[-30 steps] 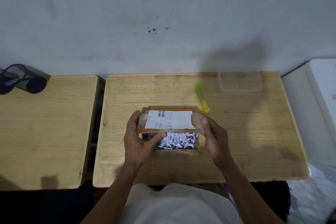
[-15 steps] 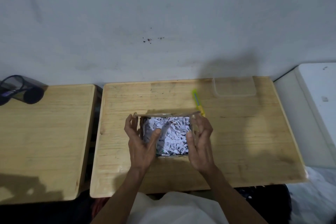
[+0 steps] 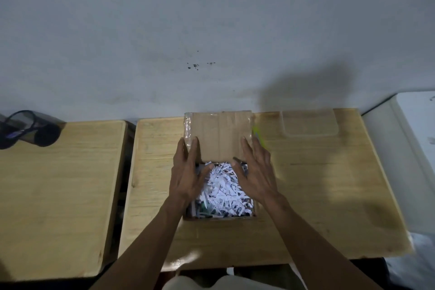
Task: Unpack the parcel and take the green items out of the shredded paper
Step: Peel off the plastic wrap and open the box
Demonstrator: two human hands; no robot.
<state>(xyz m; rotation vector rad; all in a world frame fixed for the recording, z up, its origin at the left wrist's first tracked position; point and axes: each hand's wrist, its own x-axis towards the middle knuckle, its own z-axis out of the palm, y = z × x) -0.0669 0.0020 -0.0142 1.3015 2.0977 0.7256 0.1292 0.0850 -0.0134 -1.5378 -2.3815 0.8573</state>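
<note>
Brown cardboard parcel box (image 3: 220, 215) now flapped open, left hand (image 3: 186, 175) and right hand (image 3: 257, 176) flat-fingered, holding nothing, over its white shredded paper (image 3: 221, 189); next up, digging for green.

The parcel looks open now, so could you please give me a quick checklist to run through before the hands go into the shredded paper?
1. Flap folded back, away from the person: ok. The cardboard flap lies open past the parcel.
2. Shredded paper exposed: ok, it fills the opening.
3. Green items located: cannot tell. None shows clearly among the shreds.
4. Hands free: ok. The left hand and right hand have straight fingers and hold nothing.
5. Cutter out of the way: ok. The yellow-green cutter lies beside the flap, partly hidden.
6. Place for the items: ok. A clear tray stands on the table.
</note>
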